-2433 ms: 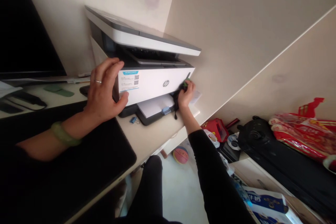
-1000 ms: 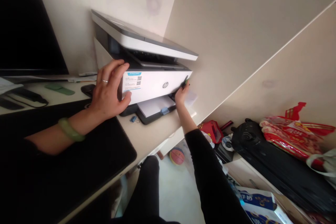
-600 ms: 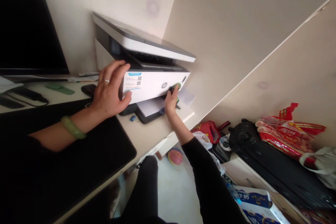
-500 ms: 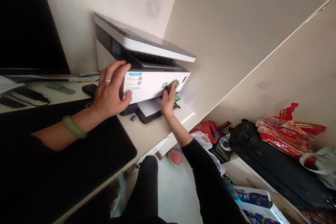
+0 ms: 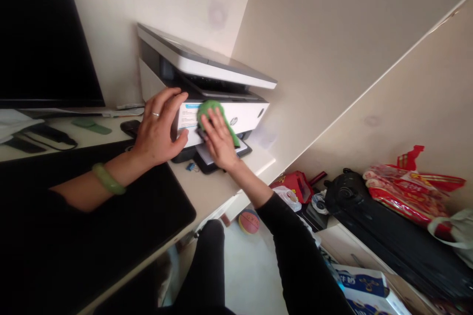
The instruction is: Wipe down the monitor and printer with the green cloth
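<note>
A white printer with a grey lid stands on the desk against the wall corner. My left hand grips its front left corner, fingers curled over the top edge and thumb on the front panel. My right hand lies flat with fingers stretched out, pressing a green cloth against the printer's front panel, near the blue label. A black paper tray with white sheets sticks out below the panel, partly hidden by my right hand.
A large dark monitor stands at the left, a black mat covers the near desk. Right of the desk lie a black suitcase, red packaging, a red bag and a small basketball on the floor.
My right hand has slid with the green cloth from the printer's right end leftward across the front panel to its left half. My left hand has stayed on the left corner.
</note>
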Available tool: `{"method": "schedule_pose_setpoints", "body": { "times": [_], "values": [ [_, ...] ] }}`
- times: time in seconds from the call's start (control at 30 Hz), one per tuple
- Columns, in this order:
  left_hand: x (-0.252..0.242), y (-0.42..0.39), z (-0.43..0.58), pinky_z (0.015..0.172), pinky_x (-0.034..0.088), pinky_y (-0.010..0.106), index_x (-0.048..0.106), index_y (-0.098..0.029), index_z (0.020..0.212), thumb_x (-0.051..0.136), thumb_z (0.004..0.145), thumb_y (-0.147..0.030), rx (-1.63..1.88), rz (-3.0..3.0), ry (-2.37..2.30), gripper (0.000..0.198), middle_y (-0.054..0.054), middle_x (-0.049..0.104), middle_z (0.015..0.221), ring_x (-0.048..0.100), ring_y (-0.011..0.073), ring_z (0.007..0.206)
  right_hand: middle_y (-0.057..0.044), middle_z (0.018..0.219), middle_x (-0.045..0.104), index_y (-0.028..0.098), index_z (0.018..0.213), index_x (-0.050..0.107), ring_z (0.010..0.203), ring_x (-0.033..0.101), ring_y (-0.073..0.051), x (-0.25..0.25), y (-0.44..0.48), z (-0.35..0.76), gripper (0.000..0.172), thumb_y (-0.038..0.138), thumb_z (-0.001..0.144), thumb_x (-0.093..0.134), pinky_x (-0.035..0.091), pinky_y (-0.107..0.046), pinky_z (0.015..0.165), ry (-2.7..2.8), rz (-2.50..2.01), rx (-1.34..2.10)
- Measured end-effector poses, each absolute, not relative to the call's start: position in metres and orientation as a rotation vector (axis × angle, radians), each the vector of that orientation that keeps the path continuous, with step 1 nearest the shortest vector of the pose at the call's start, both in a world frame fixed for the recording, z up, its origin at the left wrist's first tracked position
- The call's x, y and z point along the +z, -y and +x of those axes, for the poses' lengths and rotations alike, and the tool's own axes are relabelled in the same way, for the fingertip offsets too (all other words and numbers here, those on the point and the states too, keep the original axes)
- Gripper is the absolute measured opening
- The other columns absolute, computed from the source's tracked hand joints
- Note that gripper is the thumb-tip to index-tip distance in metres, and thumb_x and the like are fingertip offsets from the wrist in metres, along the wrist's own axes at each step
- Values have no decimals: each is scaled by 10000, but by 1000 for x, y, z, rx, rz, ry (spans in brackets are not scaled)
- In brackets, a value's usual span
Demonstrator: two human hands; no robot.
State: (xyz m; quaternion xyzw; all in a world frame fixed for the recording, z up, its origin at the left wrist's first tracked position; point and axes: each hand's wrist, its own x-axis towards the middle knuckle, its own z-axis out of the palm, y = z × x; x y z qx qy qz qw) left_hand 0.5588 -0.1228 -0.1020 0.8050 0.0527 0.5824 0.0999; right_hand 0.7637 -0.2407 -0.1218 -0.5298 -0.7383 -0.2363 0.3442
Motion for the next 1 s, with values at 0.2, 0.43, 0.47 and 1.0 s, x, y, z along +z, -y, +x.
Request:
{"method": "schedule_pose_setpoints", "body": {
  "times": [0.2,0.43,0.47,1.0],
  "values": [
    [-103,128,560,1344,332,652,453,-349,1625,726,878,-428,1754,2424,-216,799,-16,455,1708,431,376,1547,-111,1897,40,172,1778,90,1775,-18,-215,-115,228,832,833,575,1077,289,122,-587,1430,1263,-1579,-480],
    [-97,138,554,1330,360,652,401,-268,1656,704,811,-290,1679,2555,-355,898,137,447,1688,433,429,1567,-151,1890,15,162,1784,43,1777,24,-288,-95,215,824,1025,772,1014,337,122,-642,1405,594,-1559,18],
    [-97,138,554,1330,360,650,399,-268,1657,704,807,-282,1673,2562,-356,903,143,449,1683,435,430,1567,-134,1892,24,195,1787,47,1777,47,-294,-93,215,817,1034,802,1002,336,130,-658,1400,564,-1542,67],
    [-92,136,547,1330,372,573,491,-262,1634,544,987,-421,1639,2503,-299,668,130,510,1662,477,372,1554,-40,1883,-177,267,1781,-73,1757,-166,-216,-139,255,644,840,654,1114,260,91,-549,1447,1428,-1444,-88]
  ]
}}
